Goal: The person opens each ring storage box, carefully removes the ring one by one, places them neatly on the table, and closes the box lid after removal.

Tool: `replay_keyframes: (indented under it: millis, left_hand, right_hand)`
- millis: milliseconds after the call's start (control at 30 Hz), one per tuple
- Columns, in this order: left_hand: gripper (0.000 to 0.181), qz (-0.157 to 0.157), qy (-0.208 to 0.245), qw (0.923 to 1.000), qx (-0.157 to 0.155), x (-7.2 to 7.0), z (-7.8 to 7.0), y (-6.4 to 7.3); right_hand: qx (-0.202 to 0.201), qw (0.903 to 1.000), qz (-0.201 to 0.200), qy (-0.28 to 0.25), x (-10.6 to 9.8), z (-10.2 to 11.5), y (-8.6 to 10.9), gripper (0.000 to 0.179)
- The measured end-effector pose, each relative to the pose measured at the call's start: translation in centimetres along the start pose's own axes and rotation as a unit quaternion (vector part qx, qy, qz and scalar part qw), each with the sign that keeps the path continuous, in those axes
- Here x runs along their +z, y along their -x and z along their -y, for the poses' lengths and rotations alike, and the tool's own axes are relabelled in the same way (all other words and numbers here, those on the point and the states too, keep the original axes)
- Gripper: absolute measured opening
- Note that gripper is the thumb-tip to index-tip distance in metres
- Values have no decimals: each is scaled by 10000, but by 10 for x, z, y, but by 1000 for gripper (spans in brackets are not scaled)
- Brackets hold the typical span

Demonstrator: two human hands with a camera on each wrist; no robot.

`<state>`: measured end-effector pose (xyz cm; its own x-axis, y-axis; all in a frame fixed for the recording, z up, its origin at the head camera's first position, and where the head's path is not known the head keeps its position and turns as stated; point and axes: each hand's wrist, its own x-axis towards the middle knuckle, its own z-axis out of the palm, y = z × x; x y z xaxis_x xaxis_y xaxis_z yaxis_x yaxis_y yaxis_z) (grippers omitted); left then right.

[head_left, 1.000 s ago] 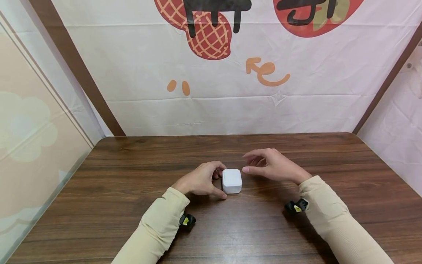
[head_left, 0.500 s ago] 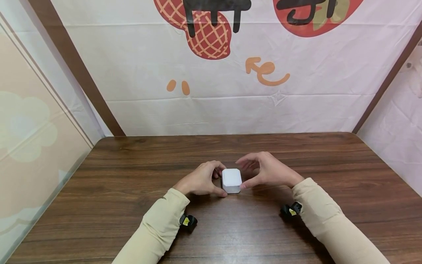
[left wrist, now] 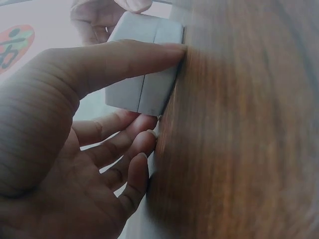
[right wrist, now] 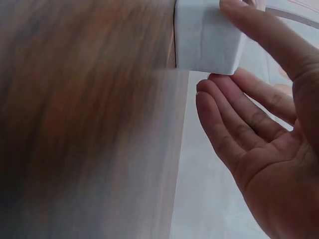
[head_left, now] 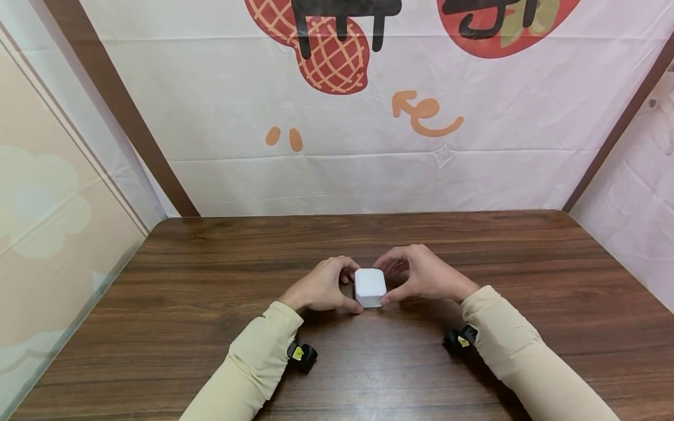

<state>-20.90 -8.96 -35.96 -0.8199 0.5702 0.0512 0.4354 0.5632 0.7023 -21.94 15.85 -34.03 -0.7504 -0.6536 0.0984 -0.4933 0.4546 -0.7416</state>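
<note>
A small white box [head_left: 370,282] with rounded corners sits on the wooden table between both hands. In the left wrist view a thin seam runs around the side of the box [left wrist: 122,92]. My left hand [head_left: 322,286] holds its left side low down, thumb across the near face and fingers at the far side. From the right, my right hand [head_left: 433,276] pinches the box, its thumb at the near right corner. The right wrist view shows that thumb high on the box [right wrist: 207,42], with the fingertips at the far side.
The dark wood-grain table [head_left: 210,280] reaches back to a white printed curtain [head_left: 221,117]. A black wrist camera [head_left: 302,355] hangs under the left cuff and another black camera [head_left: 460,339] under the right cuff.
My right hand has come in leftward and down from beside the box, and its thumb and fingers now meet it. The left hand and the box have stayed nearly still.
</note>
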Motion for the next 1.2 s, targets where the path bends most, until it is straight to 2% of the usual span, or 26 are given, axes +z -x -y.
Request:
replay_keyframes:
  millis: [333,833,1200]
  left_hand:
    - [59,-53,25,10000,-64,0,-1,-1]
    - [57,-59,73,10000,-28,-1,0,0]
    - [54,-110,31,9999,-19,-1,-2,-1]
  right_hand:
    - [5,9998,12,-188,3,0,0,47]
    - [362,9966,-18,-735,4,-5,-1,48]
    - [429,9959,9,-791,4,-4,-1,45]
